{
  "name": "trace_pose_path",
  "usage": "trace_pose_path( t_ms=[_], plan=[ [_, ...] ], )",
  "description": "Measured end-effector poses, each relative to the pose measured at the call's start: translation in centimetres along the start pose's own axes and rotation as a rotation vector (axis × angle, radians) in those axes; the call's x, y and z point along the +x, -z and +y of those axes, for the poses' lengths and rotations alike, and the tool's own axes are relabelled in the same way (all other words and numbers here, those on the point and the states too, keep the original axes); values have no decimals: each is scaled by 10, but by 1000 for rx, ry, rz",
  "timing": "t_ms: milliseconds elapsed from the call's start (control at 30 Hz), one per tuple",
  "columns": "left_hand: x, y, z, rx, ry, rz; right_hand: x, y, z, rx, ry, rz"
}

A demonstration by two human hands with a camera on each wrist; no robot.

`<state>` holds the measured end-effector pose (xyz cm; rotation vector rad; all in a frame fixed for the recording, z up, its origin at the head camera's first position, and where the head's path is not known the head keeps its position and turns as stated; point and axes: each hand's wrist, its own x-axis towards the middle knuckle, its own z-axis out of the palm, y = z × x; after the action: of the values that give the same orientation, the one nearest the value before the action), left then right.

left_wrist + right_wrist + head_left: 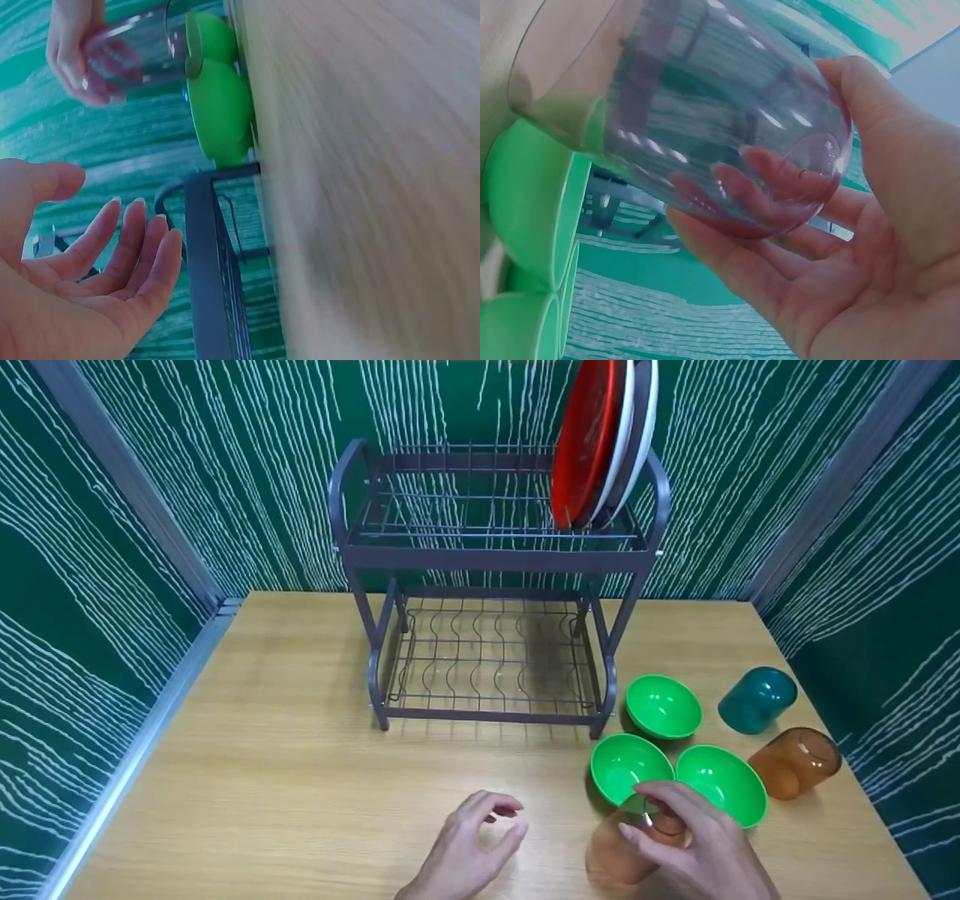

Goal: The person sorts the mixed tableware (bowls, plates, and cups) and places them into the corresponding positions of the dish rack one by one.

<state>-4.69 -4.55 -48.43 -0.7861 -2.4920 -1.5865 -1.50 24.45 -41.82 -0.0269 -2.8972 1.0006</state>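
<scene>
My right hand (709, 840) grips a clear, pinkish drinking glass (619, 851) around its base. In the right wrist view the glass (705, 112) is mouth down, its wide rim toward the table and the fingers (727, 262) wrapped about the bottom end. Close beside it is a green bowl (630, 769), which the glass overlaps in the head view. My left hand (472, 844) is over the table to the left of the glass, fingers loosely bent and holding nothing. The left wrist view shows that hand (90, 277) with its fingers apart.
Two more green bowls (664, 706) sit by the first. A teal glass (757, 701) and an amber glass (796, 763) lie near the table's right edge. Behind stands a two-tier dark dish rack (499, 559), with a red plate (589, 442) and white plates upright on top.
</scene>
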Motion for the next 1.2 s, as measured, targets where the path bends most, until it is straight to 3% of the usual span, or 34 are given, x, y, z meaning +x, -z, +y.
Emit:
trace_pose_path(
  t_ms=[200, 333, 533, 800, 933, 1100, 1200],
  plan=[
    [5, -5, 4, 34, -80, 12, 4, -1, -6, 27, 62, -2],
    [7, -7, 6, 28, -62, -15, 9, -2, -11, 34, 89, -11],
    [9, -11, 12, 25, -8, -114, 14, -6, -17, 56, 141, -31],
    [11, -19, 12, 67, -67, -170, 17, -9, -21, 69, 162, -83],
    [12, -25, 14, 84, -112, -188, 17, -9, -22, 80, 199, -98],
    [13, -30, 18, 72, -104, -215, 20, -9, -26, 97, 248, -105],
    [15, -33, 18, 65, -134, -207, 23, -9, -28, 100, 317, -74]
  ],
)
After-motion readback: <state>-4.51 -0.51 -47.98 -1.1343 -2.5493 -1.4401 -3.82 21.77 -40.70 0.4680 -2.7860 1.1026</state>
